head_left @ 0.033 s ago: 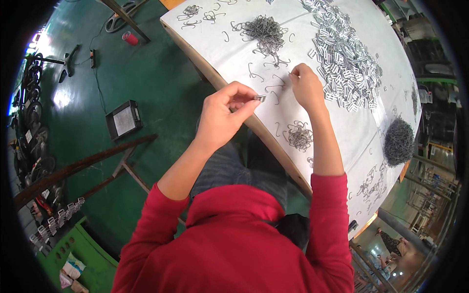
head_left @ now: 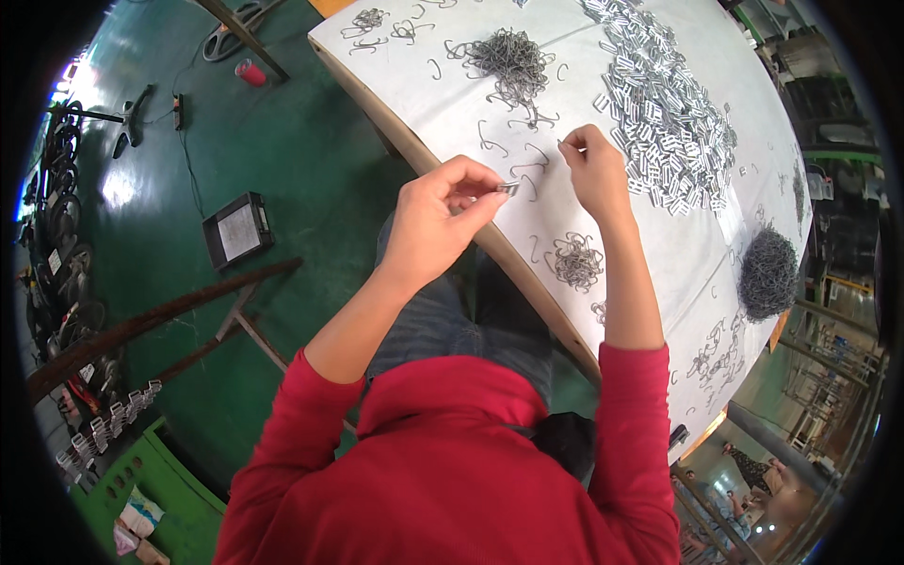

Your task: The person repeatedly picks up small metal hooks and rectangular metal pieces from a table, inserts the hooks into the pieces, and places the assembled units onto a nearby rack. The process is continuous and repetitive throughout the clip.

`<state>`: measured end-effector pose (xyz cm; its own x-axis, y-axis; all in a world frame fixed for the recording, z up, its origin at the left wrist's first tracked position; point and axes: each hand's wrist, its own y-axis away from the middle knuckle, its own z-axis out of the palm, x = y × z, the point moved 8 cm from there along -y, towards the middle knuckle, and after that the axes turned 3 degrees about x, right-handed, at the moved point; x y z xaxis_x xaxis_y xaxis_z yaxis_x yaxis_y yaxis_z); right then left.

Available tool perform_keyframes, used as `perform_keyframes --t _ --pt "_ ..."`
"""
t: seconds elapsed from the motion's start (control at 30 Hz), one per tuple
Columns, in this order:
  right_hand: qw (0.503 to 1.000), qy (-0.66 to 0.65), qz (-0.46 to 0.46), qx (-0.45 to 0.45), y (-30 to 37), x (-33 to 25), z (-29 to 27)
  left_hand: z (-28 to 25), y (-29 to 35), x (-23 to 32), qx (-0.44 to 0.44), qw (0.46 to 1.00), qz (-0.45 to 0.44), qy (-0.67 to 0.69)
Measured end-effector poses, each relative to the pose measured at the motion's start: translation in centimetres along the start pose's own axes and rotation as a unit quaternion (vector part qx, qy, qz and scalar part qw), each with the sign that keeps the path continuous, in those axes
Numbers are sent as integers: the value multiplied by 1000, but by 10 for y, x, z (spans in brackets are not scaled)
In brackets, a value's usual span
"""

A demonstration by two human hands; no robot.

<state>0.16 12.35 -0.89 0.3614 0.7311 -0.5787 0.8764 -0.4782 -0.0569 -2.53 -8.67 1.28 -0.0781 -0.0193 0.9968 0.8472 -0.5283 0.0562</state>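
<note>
My left hand point(head_left: 441, 221) is closed in a pinch above the near edge of the white-topped table point(head_left: 452, 104). Between its thumb and fingers is a small metal buckle point(head_left: 509, 188), mostly covered by the fingertips. To its right, over the table, the fingers of my right hand point(head_left: 595, 169) are pressed together. A tiny dark tip shows at them, too small to name. Loose bent wire hooks point(head_left: 529, 169) lie between and below the two hands. A small heap of wire hooks point(head_left: 574, 261) sits closer to me, left of my right forearm.
A big pile of slotted metal buckles point(head_left: 664, 122) spreads beyond my right hand. Wire hooks form a tangled heap point(head_left: 508, 61) farther off and a dense round one point(head_left: 768, 273) at right. On the green floor are a black tray point(head_left: 238, 232) and a red can point(head_left: 250, 72).
My left hand has shifted slightly to the right with the buckle. My right hand has moved a touch nearer to me and rightward.
</note>
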Motion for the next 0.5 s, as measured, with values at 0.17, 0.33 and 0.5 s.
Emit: perform_keyframes --t 0.17,0.33,0.5 --pt "933 -344 101 7 48 -27 -48 31 -9 0 -18 1000 3 -9" --pt "864 -478 152 41 77 -28 -68 65 -12 19 -42 997 28 -56" --pt "856 -488 111 130 85 -12 -85 93 -12 23 -57 994 64 -69"
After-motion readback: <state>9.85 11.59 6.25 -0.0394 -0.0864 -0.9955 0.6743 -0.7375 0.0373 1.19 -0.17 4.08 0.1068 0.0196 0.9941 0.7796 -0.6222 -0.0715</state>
